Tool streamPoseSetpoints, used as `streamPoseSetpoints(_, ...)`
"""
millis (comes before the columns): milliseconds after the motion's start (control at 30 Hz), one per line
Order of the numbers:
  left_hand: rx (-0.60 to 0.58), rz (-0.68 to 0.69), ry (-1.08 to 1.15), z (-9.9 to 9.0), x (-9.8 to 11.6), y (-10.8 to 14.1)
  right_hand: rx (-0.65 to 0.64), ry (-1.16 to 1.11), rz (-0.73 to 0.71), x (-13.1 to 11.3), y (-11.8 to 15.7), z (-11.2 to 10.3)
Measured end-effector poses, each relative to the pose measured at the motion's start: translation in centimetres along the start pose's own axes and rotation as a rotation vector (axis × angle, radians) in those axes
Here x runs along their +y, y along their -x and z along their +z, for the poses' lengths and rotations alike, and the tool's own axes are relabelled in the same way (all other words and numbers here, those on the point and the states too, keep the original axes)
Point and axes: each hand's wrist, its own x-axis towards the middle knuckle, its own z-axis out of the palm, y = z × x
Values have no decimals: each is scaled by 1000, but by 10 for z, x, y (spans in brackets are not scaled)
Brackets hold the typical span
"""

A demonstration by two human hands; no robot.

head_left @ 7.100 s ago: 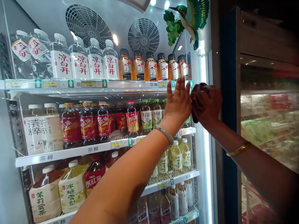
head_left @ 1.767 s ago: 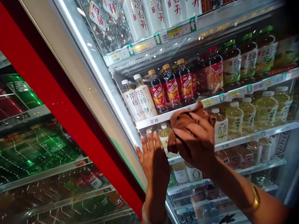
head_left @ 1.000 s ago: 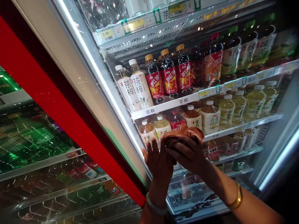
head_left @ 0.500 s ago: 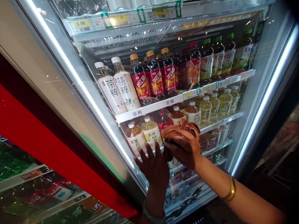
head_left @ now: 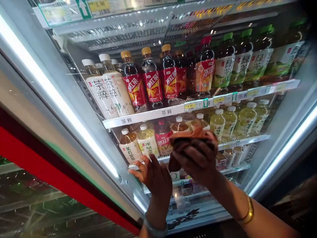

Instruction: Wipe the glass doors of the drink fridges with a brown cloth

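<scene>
In front of the cooler's glass, my right hand (head_left: 196, 158) grips a bunched brown cloth (head_left: 193, 135), with folds of it showing above the fingers and hanging below at the left. To its left, my left hand (head_left: 155, 175) is raised with its fingers spread and nothing in it; it overlaps the lower row of bottles in view. Behind the glass stand a jasmine tea bottle (head_left: 130, 148), a pale yellow bottle (head_left: 148, 142) and a red-labelled bottle (head_left: 163, 140). A gold bracelet circles my right wrist.
An upper shelf (head_left: 148, 115) holds white bottles (head_left: 116, 89), red-labelled bottles (head_left: 152, 82) and green-capped bottles (head_left: 224, 66). A bright light strip (head_left: 61, 102) runs down the left side. Beyond a red panel (head_left: 61, 175), another drinks cooler stands at the lower left.
The view has come closer to the shelves and shifted. My left hand has turned and moved slightly left in view, its fingers still apart. My right hand still holds the cloth.
</scene>
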Motion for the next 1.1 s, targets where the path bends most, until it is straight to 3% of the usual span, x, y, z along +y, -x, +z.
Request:
streamPoseSetpoints(133,-13,-33,-61,14,23,-4,-28,-81,103,53,21,-24)
streamPoseSetpoints(233,-36,-28,-90,21,45,-7,-40,-113,59,50,50,-31)
streamPoseSetpoints(333,-94,45,-59,26,73,-7,-51,-179,5,41,57,-31)
streamPoseSetpoints(467,-97,17,-21,35,104,-6,-6,-182,-32,75,44,-36)
streamPoseSetpoints(600,-28,10,-75,47,114,-6,102,-57,69,127,63,-56)
streamPoseSetpoints(733,13,19,-78,53,114,-8,44,-82,121,126,93,-67)
streamPoseSetpoints(833,14,11,-67,54,122,-10,-10,-119,74,114,84,-63)
streamPoseSetpoints(900,-7,30,-61,57,135,-8,7,-114,12,122,66,-62)
streamPoseSetpoints(1000,-81,128,-41,64,167,0,81,-106,41,158,47,-69)
streamPoseSetpoints(1100,-178,181,-9,74,202,10,164,-134,126,194,60,-84)
